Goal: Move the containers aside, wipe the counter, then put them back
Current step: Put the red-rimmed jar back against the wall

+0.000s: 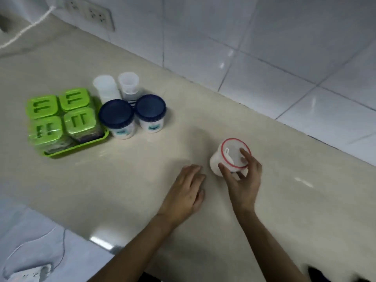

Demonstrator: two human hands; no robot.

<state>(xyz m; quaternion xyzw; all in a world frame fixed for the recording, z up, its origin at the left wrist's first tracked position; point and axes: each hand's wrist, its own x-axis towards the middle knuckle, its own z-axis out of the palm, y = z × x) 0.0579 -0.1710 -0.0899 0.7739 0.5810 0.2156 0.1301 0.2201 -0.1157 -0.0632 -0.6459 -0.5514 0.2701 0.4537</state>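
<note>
A white container with a clear, red-rimmed lid (230, 153) stands on the beige counter (142, 180), right of centre. My right hand (243, 180) grips it from the near side, thumb on its wall and fingers over the lid. My left hand (186, 192) rests flat on the counter just left of it, holding nothing. Further left stand two white jars with dark blue lids (117, 117) (150, 110), two translucent cups (104, 85) (129, 83) behind them, and a green tray (81, 146) holding several green-lidded boxes (61, 110).
A white tiled wall (264, 47) runs along the counter's far side, with power sockets (91, 14) and a white cable (26, 30) at the top left. The counter's near edge (101, 241) drops off at the lower left to a pale floor.
</note>
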